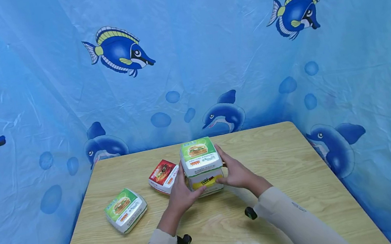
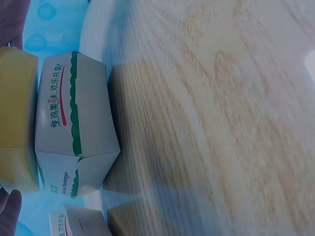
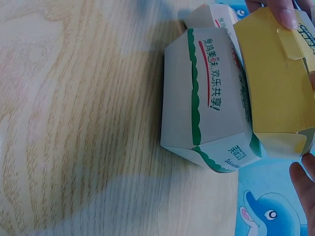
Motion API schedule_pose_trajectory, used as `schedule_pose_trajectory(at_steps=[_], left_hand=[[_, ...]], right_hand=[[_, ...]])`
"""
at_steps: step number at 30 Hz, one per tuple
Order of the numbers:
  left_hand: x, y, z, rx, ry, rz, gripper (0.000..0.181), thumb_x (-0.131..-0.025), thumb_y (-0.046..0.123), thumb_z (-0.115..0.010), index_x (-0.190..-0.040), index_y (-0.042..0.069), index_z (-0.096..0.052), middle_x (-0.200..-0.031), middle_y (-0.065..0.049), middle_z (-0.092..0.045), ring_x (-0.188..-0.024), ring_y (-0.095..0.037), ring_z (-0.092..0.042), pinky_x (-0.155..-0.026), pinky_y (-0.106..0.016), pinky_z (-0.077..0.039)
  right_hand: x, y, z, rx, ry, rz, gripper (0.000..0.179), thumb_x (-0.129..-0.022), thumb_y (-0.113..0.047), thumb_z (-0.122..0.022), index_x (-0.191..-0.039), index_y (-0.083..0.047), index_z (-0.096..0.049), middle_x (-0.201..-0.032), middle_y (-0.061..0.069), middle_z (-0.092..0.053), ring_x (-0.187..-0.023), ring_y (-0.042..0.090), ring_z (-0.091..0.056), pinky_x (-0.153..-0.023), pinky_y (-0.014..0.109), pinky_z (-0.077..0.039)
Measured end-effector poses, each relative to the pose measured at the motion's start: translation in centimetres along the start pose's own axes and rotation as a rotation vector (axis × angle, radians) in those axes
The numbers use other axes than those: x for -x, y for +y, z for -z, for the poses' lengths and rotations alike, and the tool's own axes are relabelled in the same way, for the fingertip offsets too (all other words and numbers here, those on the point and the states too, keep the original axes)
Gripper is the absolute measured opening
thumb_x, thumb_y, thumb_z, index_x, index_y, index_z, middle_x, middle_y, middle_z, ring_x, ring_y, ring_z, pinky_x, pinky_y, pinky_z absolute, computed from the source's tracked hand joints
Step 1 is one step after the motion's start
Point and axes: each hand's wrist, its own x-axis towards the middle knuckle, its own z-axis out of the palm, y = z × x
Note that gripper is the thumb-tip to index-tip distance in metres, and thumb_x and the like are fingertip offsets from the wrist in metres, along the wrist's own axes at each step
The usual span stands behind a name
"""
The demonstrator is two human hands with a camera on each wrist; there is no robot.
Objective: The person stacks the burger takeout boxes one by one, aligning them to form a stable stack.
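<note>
Held box, green-topped, is mid-surface, grasped by both grips: left grip wraps one side, right grip the other, thumbs at the front. Yellow part with a tab shows right under the green top; can't tell if it's the same box. Below that, a closed white box with green scalloped trim sits on the surface; contact between it and the yellow part unclear. Contents hidden. Red box, lid down, lies just left of the left grip, closest thing in the way on that side. Green box, also lid down, sits farther left, angled, nearer the person, by the left edge. Black mounts hang at the wrists. Wood grain runs from the right grip out to the right edge; fish-print backdrop hangs right behind the far edge.
</note>
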Motion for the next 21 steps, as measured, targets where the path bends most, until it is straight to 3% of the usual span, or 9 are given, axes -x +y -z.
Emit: schedule_pose_trajectory(at_steps=[3,10,21], left_hand=[[0.08,-0.01,0.09,-0.019,0.016,-0.012,0.117,-0.075,0.053,-0.078,-0.156,0.034,0.005,-0.153,-0.007,-0.031,-0.135,-0.029,-0.037,-0.102,-0.05,-0.04],[0.17,0.08,0.17,-0.108,0.041,-0.013,0.119,-0.075,0.054,-0.079,-0.158,0.02,-0.001,-0.152,-0.014,-0.033,-0.134,-0.034,-0.037,-0.099,-0.056,-0.041],[0.26,0.08,0.0,-0.14,0.024,0.033,0.123,-0.071,0.055,-0.081,-0.158,0.022,-0.001,-0.154,-0.011,-0.03,-0.136,-0.032,-0.035,-0.101,-0.055,-0.039]], right_hand=[[-0.04,0.04,-0.11,-0.006,-0.008,-0.005,0.127,-0.072,-0.007,-0.086,-0.154,-0.04,0.005,-0.158,-0.006,-0.025,-0.131,0.021,-0.044,-0.102,0.045,-0.042],[-0.17,0.21,-0.25,-0.053,-0.026,0.001,0.128,-0.073,-0.006,-0.086,-0.155,-0.037,0.006,-0.155,-0.002,-0.031,-0.131,0.02,-0.045,-0.104,0.043,-0.04],[0.05,0.54,-0.35,-0.057,-0.015,-0.025,0.129,-0.072,-0.009,-0.087,-0.155,-0.035,0.009,-0.158,0.0,-0.025,-0.136,0.023,-0.038,-0.105,0.044,-0.038]])
